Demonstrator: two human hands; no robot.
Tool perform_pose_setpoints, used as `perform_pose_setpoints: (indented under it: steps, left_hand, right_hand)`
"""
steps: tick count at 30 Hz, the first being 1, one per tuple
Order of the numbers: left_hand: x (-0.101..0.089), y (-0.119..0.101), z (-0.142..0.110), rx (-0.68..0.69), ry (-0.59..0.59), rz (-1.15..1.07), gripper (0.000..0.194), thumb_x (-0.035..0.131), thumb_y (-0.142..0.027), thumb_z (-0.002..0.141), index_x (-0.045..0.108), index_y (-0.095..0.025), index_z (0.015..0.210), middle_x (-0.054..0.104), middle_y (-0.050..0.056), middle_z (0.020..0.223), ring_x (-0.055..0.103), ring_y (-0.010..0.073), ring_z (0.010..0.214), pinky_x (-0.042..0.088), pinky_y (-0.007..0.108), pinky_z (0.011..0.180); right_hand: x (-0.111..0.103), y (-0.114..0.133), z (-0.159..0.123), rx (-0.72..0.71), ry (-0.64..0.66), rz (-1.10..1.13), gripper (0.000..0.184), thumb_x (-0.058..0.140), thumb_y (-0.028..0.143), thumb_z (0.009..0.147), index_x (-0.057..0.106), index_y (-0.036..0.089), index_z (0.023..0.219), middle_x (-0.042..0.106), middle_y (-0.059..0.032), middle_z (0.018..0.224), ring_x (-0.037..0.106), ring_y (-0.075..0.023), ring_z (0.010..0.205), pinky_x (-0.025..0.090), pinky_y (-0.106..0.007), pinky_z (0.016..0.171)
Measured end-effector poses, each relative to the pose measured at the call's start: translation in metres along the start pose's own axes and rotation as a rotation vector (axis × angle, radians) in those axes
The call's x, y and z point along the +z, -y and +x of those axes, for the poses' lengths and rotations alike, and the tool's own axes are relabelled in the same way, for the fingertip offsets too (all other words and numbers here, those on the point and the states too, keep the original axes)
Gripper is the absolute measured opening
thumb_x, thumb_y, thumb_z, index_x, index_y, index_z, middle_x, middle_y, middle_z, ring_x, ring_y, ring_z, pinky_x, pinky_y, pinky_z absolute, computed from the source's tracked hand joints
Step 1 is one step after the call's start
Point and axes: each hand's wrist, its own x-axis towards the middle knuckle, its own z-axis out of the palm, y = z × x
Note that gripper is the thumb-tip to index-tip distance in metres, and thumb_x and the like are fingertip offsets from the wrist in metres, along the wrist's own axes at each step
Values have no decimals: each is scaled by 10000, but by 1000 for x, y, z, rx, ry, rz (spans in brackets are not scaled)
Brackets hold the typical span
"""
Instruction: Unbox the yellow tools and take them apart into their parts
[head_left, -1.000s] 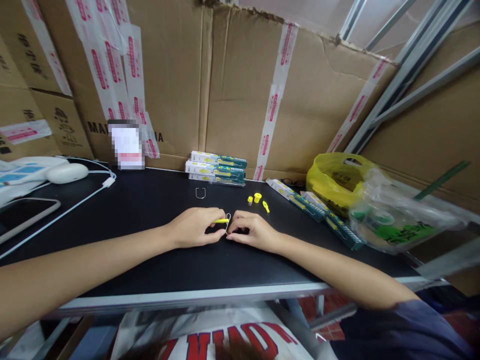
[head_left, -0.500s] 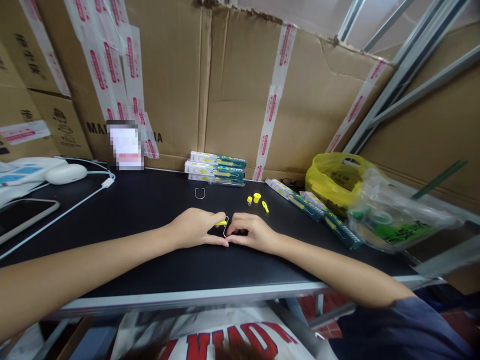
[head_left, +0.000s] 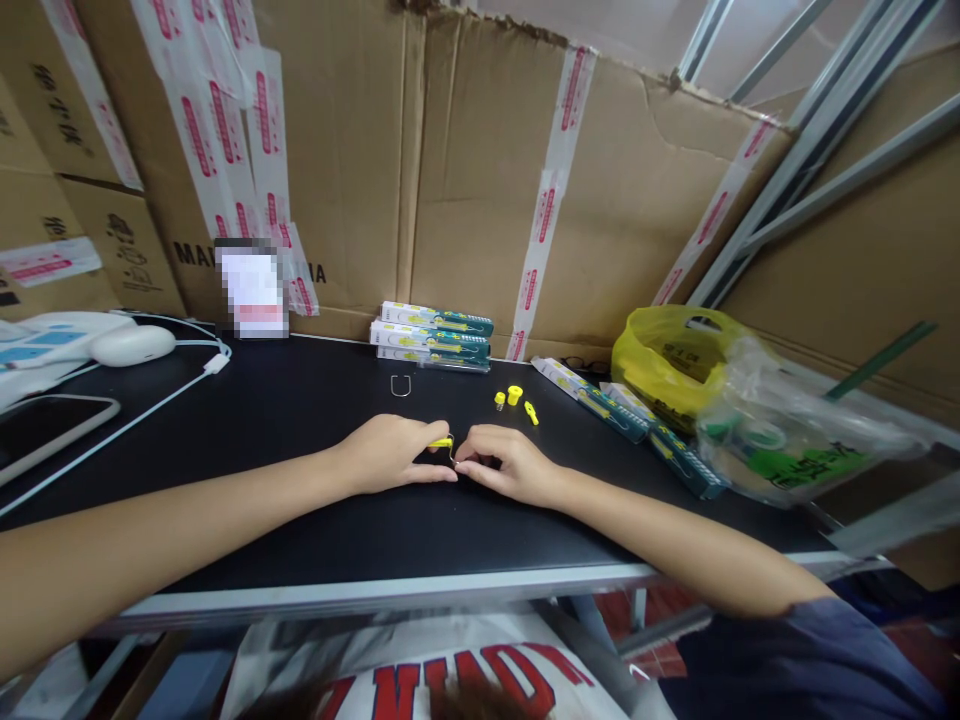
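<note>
Both hands rest together on the black tabletop [head_left: 315, 520] near its middle. My left hand [head_left: 390, 455] pinches a small yellow stick-like part [head_left: 441, 442] with curled fingers. My right hand [head_left: 504, 464] is curled too, its fingertips closed on a thin wire loop [head_left: 453, 458] at the yellow part's end. The wire is mostly hidden between the fingers. Three loose yellow bits [head_left: 514, 398] lie just beyond my right hand. A bare U-shaped wire [head_left: 400, 386] lies further back.
A stack of green-white packets [head_left: 435, 336] stands against the cardboard wall [head_left: 465, 170]; more packets [head_left: 600, 402] lie to the right beside a yellow bag [head_left: 667, 362] and a clear plastic bag [head_left: 780, 432]. A phone [head_left: 45, 430], white cable [head_left: 150, 405] and white mouse-like object [head_left: 133, 346] sit at left.
The wire loop that stood up between my fingertips has sunk lower, and my right fingers have closed in over it. Both hands stayed in place.
</note>
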Motion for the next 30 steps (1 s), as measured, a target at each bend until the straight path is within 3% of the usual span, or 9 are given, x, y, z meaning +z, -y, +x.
perform_pose_setpoints:
  steps: [5,11,15,23,27,30]
  left_hand:
    - [4,-1,0,118,-5,30,249,424,-396,946,519,-186,850,650,2,793,635,160,688,365,231,541]
    - [6,-2,0,263,-99,71,324,289,-328,991,570,-173,942,639,42,877,610,156,790,446,242,681]
    - [7,0,0,186,-109,-25,348,263,-315,996,569,-173,910,632,32,871,609,150,790,455,249,713]
    - [6,0,1,121,-68,-116,327,269,-329,988,549,-181,904,636,31,867,628,149,748,446,230,641]
    - [3,-4,0,-14,-72,-116,256,345,-377,967,488,-174,1030,663,38,842,663,180,698,443,234,563]
    - [2,-6,-1,-72,-86,-75,329,386,-362,951,403,-158,1208,682,51,854,680,204,684,451,241,536]
  right_hand:
    - [-2,5,3,32,-92,20,247,431,301,947,581,154,818,577,-41,753,517,-126,683,422,-247,682]
    - [-1,2,5,177,-83,138,329,390,370,961,553,151,777,540,-8,695,501,-108,642,406,-227,651]
    - [0,0,4,267,-24,210,367,371,416,961,562,142,807,539,3,691,497,-103,641,399,-225,647]
    - [4,5,4,316,30,436,340,521,457,882,583,132,802,550,8,691,484,-96,633,405,-223,621]
    - [6,2,5,373,34,572,374,556,486,852,569,126,750,559,6,666,497,-87,604,409,-213,590]
    - [5,1,6,394,44,642,379,574,492,838,567,126,738,551,14,635,493,-79,572,402,-208,574]
